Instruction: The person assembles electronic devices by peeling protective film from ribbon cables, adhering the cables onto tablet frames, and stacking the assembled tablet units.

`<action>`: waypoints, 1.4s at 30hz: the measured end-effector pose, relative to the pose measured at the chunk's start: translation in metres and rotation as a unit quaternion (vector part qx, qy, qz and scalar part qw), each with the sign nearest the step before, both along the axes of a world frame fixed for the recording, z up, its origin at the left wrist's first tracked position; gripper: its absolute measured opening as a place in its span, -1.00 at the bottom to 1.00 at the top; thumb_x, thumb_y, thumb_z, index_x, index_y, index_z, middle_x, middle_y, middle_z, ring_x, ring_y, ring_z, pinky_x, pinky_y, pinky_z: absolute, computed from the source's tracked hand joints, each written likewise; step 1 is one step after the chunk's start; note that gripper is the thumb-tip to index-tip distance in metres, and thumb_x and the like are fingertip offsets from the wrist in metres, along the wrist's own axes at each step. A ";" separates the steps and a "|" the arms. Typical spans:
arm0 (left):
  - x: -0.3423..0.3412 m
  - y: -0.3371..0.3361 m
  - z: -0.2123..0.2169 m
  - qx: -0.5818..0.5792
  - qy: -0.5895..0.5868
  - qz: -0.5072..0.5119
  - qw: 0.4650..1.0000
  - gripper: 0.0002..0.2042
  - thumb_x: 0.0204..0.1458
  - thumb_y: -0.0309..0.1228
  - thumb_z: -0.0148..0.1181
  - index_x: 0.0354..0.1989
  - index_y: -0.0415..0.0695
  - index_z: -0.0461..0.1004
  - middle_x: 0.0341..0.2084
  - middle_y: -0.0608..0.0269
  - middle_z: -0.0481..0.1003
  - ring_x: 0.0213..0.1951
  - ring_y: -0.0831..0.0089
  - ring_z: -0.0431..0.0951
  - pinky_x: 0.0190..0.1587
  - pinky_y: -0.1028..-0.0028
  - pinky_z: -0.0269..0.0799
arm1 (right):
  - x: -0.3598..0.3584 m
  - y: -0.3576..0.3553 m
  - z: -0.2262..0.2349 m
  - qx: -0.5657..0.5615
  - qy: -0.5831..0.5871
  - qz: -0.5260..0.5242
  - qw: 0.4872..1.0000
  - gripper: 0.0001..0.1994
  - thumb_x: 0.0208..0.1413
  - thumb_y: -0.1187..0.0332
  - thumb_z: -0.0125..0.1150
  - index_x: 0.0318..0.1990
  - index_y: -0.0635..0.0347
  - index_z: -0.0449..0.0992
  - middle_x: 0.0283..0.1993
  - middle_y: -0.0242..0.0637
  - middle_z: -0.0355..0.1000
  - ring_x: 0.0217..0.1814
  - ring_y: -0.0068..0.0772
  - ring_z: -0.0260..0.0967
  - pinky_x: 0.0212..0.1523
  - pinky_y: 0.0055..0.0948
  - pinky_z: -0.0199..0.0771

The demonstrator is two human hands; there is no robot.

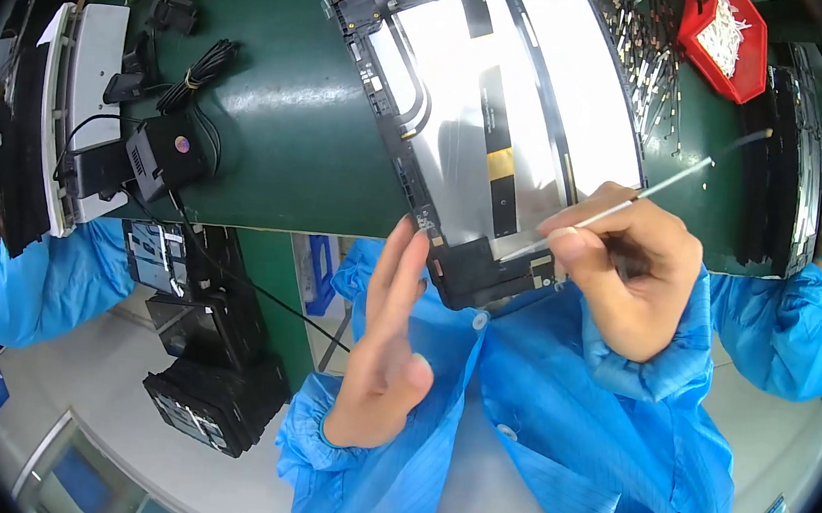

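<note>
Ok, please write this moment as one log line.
left hand: open, touching panel edge | right hand: holding thin stick, tip on panel corner

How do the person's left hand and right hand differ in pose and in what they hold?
The right hand is curled and pinches a thin rod-like tool, while the left hand is open with straight fingers and holds nothing. The right hand's tool points at the near edge of the opened tablet; the left hand only touches that edge with its fingertips. Both wear blue sleeves.
</note>
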State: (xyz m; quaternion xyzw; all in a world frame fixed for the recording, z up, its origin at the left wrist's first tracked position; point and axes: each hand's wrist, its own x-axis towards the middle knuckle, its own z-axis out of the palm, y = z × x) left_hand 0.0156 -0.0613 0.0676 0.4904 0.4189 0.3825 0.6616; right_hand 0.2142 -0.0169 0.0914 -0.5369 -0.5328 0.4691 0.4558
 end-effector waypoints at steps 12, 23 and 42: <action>0.004 0.012 0.004 0.024 0.013 0.078 0.997 -0.91 -0.02 -0.49 0.17 -0.41 -0.26 0.47 -0.43 0.16 0.43 -0.39 0.49 0.40 -0.31 0.53 0.26 | -0.014 -0.006 0.005 0.092 0.019 0.092 0.991 -0.90 -0.10 0.55 0.27 -0.39 0.32 0.50 -0.50 -0.18 0.46 -0.53 -0.32 0.44 -0.54 -0.48 0.39; -0.011 0.030 0.004 -0.174 -0.200 -0.036 0.964 -0.92 0.04 -0.53 0.11 -0.35 -0.31 0.44 -0.51 0.20 0.47 -0.43 0.56 0.42 -0.32 0.61 0.29 | -0.016 0.016 0.004 0.051 -0.031 0.183 0.981 -0.87 -0.21 0.57 0.30 -0.43 0.34 0.51 -0.50 -0.15 0.45 -0.52 -0.28 0.42 -0.51 -0.45 0.37; 0.000 0.045 -0.044 0.045 0.012 0.111 0.993 -0.82 -0.08 -0.64 0.19 -0.30 -0.27 0.34 -0.37 0.22 0.37 -0.36 0.56 0.40 -0.26 0.59 0.32 | -0.030 0.025 0.004 0.034 -0.293 0.116 0.948 -0.92 -0.17 0.58 0.22 -0.45 0.33 0.47 -0.45 -0.15 0.39 -0.51 -0.16 0.38 -0.49 -0.38 0.37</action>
